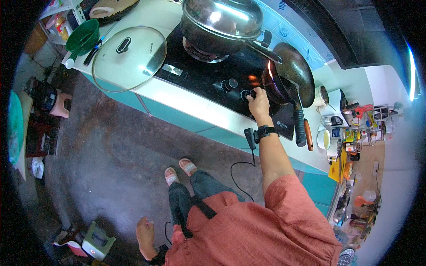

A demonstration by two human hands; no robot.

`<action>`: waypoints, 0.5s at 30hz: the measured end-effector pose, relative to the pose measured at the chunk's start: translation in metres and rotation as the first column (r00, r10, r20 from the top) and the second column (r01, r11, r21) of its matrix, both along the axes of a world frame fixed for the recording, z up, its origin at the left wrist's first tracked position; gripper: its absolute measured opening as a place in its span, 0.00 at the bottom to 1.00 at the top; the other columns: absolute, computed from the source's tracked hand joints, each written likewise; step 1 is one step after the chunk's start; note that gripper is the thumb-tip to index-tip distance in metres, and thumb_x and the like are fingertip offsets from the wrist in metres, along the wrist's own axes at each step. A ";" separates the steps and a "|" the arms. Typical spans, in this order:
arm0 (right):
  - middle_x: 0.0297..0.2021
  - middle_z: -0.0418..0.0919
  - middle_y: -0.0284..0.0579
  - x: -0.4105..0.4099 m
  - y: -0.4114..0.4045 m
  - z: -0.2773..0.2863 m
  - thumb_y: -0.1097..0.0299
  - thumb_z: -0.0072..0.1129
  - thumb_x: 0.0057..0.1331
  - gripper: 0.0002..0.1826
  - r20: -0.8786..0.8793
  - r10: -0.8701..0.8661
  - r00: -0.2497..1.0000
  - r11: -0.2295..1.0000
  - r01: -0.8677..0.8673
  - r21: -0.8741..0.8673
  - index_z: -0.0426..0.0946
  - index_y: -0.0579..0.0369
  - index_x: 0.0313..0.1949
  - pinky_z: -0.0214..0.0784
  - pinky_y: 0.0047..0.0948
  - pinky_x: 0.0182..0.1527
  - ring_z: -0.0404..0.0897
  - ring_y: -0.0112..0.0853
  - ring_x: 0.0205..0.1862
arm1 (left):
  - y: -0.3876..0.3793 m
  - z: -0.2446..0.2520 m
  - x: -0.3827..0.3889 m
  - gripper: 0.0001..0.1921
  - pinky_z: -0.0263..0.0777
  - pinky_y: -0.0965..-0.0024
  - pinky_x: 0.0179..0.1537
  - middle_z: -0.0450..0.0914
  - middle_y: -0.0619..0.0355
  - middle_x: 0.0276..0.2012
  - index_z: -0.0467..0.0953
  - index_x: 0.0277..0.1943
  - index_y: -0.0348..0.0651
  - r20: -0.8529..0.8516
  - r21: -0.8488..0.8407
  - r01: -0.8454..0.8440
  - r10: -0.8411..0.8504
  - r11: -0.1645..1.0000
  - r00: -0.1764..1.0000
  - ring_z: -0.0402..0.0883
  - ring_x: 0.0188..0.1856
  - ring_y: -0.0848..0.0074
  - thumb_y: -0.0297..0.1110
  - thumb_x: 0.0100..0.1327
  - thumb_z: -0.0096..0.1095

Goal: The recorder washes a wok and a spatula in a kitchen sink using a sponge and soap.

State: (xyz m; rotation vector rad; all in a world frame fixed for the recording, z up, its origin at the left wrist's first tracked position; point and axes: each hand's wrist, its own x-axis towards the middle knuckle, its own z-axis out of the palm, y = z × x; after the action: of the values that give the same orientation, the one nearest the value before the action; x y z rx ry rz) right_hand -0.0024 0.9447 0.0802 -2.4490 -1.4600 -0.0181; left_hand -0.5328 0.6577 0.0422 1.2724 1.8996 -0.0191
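Note:
My right hand [259, 103] grips the black control knob [247, 95] at the front of a black glass gas hob [203, 79]. A second knob [229, 84] sits just left of it. Beside my fingers stands a dark frying pan [278, 88] with a ribbed black handle [299, 129]; an orange flame or its reflection shows along its edge. On the left burner rests a dark wok [213, 41] under a domed metal lid [223, 16]. My left hand [145, 234] hangs low over the floor, fingers loosely curled, with nothing visible in it.
A glass lid [129, 60] lies left of the hob, near a green strainer [83, 36]. Another wok [296, 73] leans against the tiles, with a wooden-handled spatula [308, 133] before it. Jars and bottles crowd the right counter. A plastic stool [98, 241] stands on the floor.

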 end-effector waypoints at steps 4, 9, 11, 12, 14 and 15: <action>0.44 0.71 0.52 -0.001 0.000 0.001 0.69 0.62 0.54 0.20 -0.008 0.009 1.000 1.000 -0.009 0.009 0.69 0.58 0.45 0.66 0.39 0.48 0.72 0.48 0.47 | -0.001 -0.002 -0.001 0.17 0.70 0.61 0.42 0.77 0.44 0.37 0.73 0.47 0.33 0.014 -0.003 0.003 -0.003 1.000 1.000 0.77 0.38 0.56 0.30 0.54 0.59; 0.44 0.72 0.52 -0.002 0.000 0.001 0.69 0.62 0.54 0.20 -0.009 0.007 1.000 1.000 -0.007 0.006 0.69 0.57 0.45 0.66 0.40 0.48 0.72 0.48 0.47 | 0.002 0.004 0.003 0.18 0.70 0.62 0.42 0.77 0.45 0.37 0.73 0.47 0.33 0.010 -0.024 -0.002 0.002 1.000 1.000 0.77 0.38 0.57 0.31 0.54 0.59; 0.44 0.72 0.51 -0.002 0.000 0.001 0.69 0.62 0.54 0.20 -0.011 0.001 1.000 1.000 -0.001 0.000 0.69 0.57 0.46 0.66 0.40 0.48 0.72 0.48 0.48 | 0.001 0.003 0.003 0.18 0.70 0.62 0.43 0.77 0.45 0.37 0.73 0.48 0.33 0.007 -0.027 0.006 -0.006 1.000 1.000 0.77 0.38 0.57 0.32 0.55 0.59; 0.44 0.72 0.51 -0.002 0.000 0.001 0.70 0.62 0.54 0.20 -0.008 0.000 1.000 1.000 0.000 -0.002 0.69 0.57 0.46 0.66 0.40 0.48 0.72 0.47 0.48 | 0.000 0.002 0.002 0.18 0.70 0.62 0.43 0.77 0.45 0.37 0.73 0.48 0.33 0.006 -0.021 0.013 -0.013 1.000 1.000 0.77 0.38 0.57 0.32 0.55 0.59; 0.44 0.72 0.51 -0.001 0.000 0.000 0.70 0.62 0.54 0.20 -0.005 -0.002 1.000 1.000 0.002 -0.004 0.69 0.57 0.46 0.66 0.40 0.48 0.72 0.47 0.48 | -0.002 -0.001 0.001 0.18 0.70 0.62 0.43 0.77 0.45 0.37 0.73 0.48 0.33 0.005 -0.015 0.020 -0.020 1.000 1.000 0.77 0.38 0.57 0.32 0.55 0.59; 0.44 0.72 0.51 0.000 0.000 -0.001 0.70 0.62 0.54 0.20 -0.001 0.005 1.000 1.000 -0.005 -0.002 0.69 0.56 0.46 0.67 0.39 0.48 0.72 0.47 0.48 | -0.002 -0.002 0.001 0.18 0.70 0.62 0.42 0.77 0.45 0.37 0.73 0.48 0.33 -0.005 -0.005 0.034 -0.034 0.999 0.999 0.77 0.38 0.57 0.32 0.55 0.59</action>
State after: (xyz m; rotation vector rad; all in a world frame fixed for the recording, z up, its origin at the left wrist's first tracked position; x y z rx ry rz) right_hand -0.0022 0.9446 0.0794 -2.4466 -1.4660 -0.0140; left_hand -0.5318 0.6555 0.0406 1.3019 1.8813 -0.0446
